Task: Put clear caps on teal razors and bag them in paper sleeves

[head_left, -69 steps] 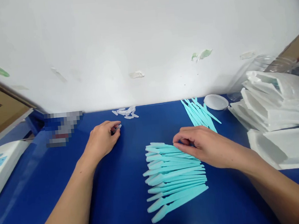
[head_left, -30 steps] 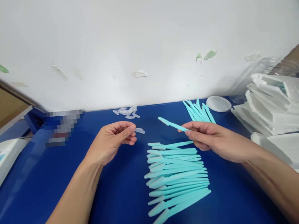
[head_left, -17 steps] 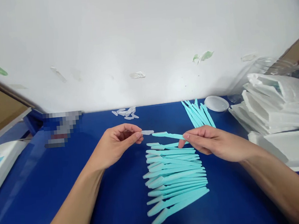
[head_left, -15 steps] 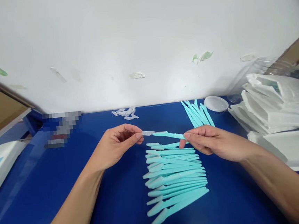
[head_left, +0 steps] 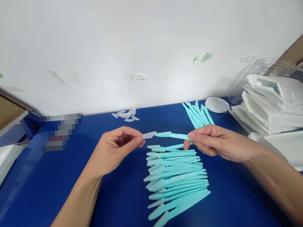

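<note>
My left hand [head_left: 123,144] pinches a small translucent blade cap [head_left: 149,135] between thumb and fingertips. From the other side, my right hand [head_left: 214,139] grips the handle end of a turquoise eyebrow razor [head_left: 172,135], its blade end pointing left. The cap's open end meets the razor's tip or sits just short of it; I cannot tell which. Just below both hands, a stack of capped turquoise razors [head_left: 178,177] lies in a column on the blue table, cap ends to the left.
Loose translucent caps [head_left: 127,115] lie near the wall, with more turquoise razors [head_left: 198,114] and a round clear lid [head_left: 217,105] to their right. White padded pouches [head_left: 280,105] pile up at right. A white device [head_left: 2,169] and a cardboard box [head_left: 0,112] stand at left.
The razor in my right hand has shifted slightly right and turned a little, leaving its tip a touch off the cap. The whole view has drifted slightly.
</note>
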The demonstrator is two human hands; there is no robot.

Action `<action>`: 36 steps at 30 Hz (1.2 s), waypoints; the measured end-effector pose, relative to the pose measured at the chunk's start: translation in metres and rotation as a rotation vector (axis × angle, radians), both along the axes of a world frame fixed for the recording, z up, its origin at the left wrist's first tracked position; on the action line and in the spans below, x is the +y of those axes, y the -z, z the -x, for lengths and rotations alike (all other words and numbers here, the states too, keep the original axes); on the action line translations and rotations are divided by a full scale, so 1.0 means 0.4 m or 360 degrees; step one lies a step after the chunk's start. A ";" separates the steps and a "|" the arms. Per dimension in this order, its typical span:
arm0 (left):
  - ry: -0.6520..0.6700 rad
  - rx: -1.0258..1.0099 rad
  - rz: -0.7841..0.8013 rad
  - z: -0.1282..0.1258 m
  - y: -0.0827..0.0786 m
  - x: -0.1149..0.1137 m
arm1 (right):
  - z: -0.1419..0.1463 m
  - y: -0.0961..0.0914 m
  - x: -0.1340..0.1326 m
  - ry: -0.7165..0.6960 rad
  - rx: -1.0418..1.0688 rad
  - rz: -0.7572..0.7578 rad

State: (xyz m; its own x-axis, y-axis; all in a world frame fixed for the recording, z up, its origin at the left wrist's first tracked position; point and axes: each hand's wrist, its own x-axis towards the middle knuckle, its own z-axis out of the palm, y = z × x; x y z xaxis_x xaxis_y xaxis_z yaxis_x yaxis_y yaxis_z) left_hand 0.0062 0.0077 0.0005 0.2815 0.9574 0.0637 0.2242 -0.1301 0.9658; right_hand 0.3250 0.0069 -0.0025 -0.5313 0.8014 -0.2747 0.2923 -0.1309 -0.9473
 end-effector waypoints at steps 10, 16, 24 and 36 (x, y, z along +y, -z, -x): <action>0.0218 0.0363 -0.0044 -0.040 -0.005 -0.020 | 0.057 -0.006 -0.005 -0.0005 -0.0169 -0.0297; 0.0262 0.0858 -0.0219 -0.017 -0.004 -0.007 | 0.081 0.019 -0.004 -0.0059 -0.0581 -0.0813; -0.0181 0.0948 -0.0371 0.037 0.032 0.040 | 0.035 0.021 0.016 0.0155 -0.0859 -0.1103; -0.0299 0.1610 -0.0755 0.068 0.113 0.116 | -0.116 0.056 0.077 0.0782 -0.1826 -0.1007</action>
State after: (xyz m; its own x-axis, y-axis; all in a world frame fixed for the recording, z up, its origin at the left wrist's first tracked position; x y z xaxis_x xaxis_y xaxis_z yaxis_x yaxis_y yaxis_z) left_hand -0.0208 0.0541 -0.0446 0.2644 0.9297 0.2564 0.9287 -0.3171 0.1922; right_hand 0.3715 0.0379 -0.0251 0.1085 0.9875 0.1141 0.9845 -0.0908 -0.1503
